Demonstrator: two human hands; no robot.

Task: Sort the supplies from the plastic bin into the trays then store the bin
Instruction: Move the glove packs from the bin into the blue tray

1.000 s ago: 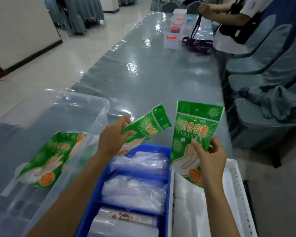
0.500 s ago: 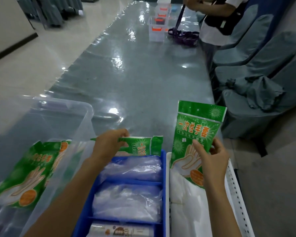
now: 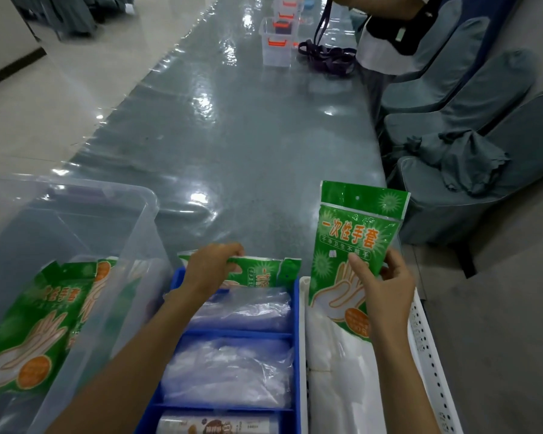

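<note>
My left hand (image 3: 209,270) grips a green glove packet (image 3: 259,272) lying low at the far end of the blue divided tray (image 3: 296,339). My right hand (image 3: 386,292) holds a second green glove packet (image 3: 355,242) upright over the white perforated tray (image 3: 433,364). The clear plastic bin (image 3: 85,227) stands at the left with more green packets (image 3: 35,333) inside. The blue tray's compartments hold clear plastic bags (image 3: 232,368) and a printed roll (image 3: 213,427).
The long table (image 3: 232,145) has a glossy plastic cover. Far along it stand clear boxes with orange latches (image 3: 275,45) and a dark strap (image 3: 329,56), beside a standing person (image 3: 389,29). Covered chairs (image 3: 470,126) line the right side.
My left hand has lowered its packet from a raised tilt down flat into the far end of the blue tray. The right hand keeps its packet upright.
</note>
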